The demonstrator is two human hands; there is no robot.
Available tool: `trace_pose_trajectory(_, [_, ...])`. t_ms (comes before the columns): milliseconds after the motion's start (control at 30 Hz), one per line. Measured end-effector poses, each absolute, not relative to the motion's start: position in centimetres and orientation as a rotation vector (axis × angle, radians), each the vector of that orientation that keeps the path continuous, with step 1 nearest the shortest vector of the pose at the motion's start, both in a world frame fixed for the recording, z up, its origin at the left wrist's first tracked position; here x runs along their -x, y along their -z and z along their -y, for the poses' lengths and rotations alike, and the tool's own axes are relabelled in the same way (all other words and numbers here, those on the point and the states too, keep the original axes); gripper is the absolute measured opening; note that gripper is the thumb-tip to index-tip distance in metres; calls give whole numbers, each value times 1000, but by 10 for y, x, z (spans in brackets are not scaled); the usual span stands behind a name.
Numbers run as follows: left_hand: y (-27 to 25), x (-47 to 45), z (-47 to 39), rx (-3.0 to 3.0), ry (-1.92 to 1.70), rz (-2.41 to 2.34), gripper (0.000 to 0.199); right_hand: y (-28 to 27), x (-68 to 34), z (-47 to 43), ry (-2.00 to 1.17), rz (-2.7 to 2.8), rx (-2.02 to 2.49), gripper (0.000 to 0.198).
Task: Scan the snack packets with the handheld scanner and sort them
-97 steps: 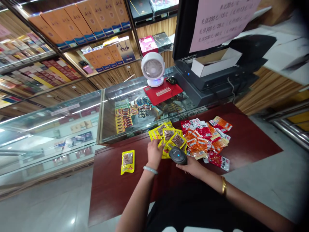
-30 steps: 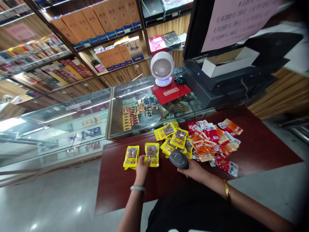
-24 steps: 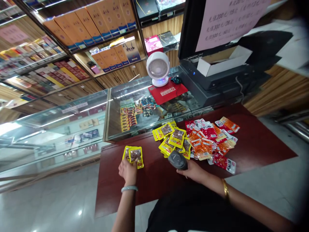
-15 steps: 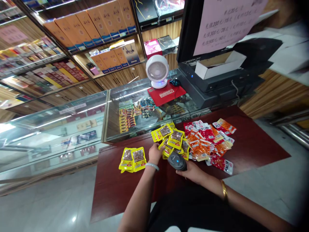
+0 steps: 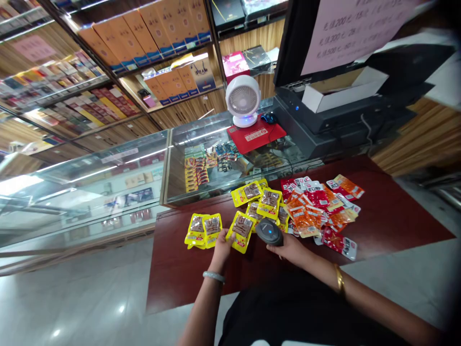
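Observation:
My left hand (image 5: 223, 244) pinches the lower left corner of a yellow snack packet (image 5: 240, 231) with a clear window showing brown pieces. In my right hand (image 5: 290, 248) is a dark handheld barcode scanner (image 5: 269, 232) with a blue light on top, its head towards that packet. Left of my left hand lies a small group of yellow packets (image 5: 212, 226), overlapping on the dark red tabletop (image 5: 173, 283). Beyond the scanner rests a heap of similar yellow packets (image 5: 269, 202). Beside it, to the right, spreads a pile of red and orange packets (image 5: 309, 211).
A glass display case (image 5: 201, 139) borders the tabletop's far side. On it stand a white fan (image 5: 243, 100), a red mat (image 5: 252, 137) and a mouse (image 5: 269, 118). At right are a monitor with a pink paper (image 5: 345, 33) and an open white box (image 5: 342, 93).
My left hand has drawn one yellow packet out of the heap, leftwards and towards me. The scanner stays in my right hand. The whole view has shifted slightly.

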State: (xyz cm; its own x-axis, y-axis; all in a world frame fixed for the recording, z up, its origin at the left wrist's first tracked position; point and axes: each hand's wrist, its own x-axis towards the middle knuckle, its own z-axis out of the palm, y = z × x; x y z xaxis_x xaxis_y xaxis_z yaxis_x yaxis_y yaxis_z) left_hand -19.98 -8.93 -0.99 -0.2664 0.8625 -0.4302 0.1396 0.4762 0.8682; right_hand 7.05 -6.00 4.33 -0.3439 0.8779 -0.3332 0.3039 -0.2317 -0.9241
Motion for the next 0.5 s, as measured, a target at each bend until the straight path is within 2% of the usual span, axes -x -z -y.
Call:
trace_pose_trajectory(167, [9, 200, 100, -788, -977, -1720, 45, -44, -66, 63, -1729, 1557, 1425, 38])
trace_pose_trajectory(300, [5, 227, 106, -767, -995, -1826, 47, -42, -68, 63, -1765, 1596, 1391, 42])
trace_pose_trajectory(367, [0, 250, 109, -767, -930, -2044, 45, -42, -70, 62, -1726, 1622, 1345, 44])
trace_pose_trajectory(500, [-16, 274, 98, -982, -562, -2689, 46, -40, -74, 61, -1690, 1609, 1301, 48])
